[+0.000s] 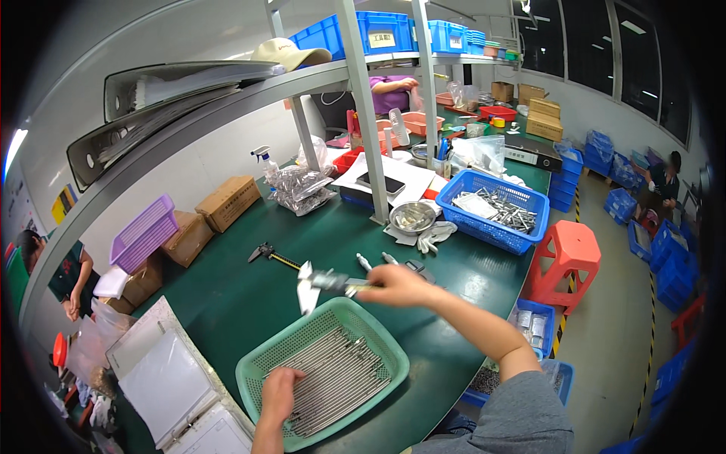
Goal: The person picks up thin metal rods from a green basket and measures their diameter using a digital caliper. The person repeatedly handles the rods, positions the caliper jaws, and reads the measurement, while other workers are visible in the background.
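My right hand is closed on a caliper, held above the table with its jaws to the left. Below it stands a green perforated plastic basket with many thin metal rods lying side by side in it. My left hand reaches into the basket's left part, fingers curled against the rods; whether one is pinched is hidden. Beyond my right hand, another caliper with a dark body lies on the table. Small tools with silvery ends lie near my right hand, partly covered.
A blue basket of metal parts, a metal bowl and a white glove are at the far right. An open binder lies left of the green basket. Shelf posts rise behind. A red stool stands beside the table.
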Motion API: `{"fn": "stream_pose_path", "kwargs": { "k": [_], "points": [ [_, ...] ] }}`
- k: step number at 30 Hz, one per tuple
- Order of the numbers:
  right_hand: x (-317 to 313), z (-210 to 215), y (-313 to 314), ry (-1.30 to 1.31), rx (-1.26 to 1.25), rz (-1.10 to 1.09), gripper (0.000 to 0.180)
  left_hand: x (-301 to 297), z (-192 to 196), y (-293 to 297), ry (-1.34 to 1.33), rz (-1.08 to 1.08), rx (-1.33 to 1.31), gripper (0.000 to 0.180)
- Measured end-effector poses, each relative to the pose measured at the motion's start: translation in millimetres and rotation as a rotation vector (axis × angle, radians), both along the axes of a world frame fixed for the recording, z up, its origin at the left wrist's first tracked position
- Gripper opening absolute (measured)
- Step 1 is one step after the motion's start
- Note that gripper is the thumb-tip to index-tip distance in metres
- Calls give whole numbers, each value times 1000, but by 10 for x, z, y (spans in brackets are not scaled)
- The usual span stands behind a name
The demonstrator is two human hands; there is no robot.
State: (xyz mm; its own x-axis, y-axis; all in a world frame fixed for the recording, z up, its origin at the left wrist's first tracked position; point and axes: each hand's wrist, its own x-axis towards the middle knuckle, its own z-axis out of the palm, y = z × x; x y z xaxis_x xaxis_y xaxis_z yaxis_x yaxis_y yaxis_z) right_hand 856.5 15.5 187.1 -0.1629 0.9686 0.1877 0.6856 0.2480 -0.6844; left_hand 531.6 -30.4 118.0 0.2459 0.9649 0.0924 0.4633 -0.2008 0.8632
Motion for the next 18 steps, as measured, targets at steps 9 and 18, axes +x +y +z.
{"fn": "stream_pose_path", "kwargs": {
  "k": [9, 18],
  "points": [
    [-1183, 7, -28, -281, 248, 340, 42, -61, 45, 48, -750, 307, -314, 44],
    [-1381, -158, -51, -295, 355, 155, 54, -62, 15, 79, -578, 248, -295, 44]
  ]
}}
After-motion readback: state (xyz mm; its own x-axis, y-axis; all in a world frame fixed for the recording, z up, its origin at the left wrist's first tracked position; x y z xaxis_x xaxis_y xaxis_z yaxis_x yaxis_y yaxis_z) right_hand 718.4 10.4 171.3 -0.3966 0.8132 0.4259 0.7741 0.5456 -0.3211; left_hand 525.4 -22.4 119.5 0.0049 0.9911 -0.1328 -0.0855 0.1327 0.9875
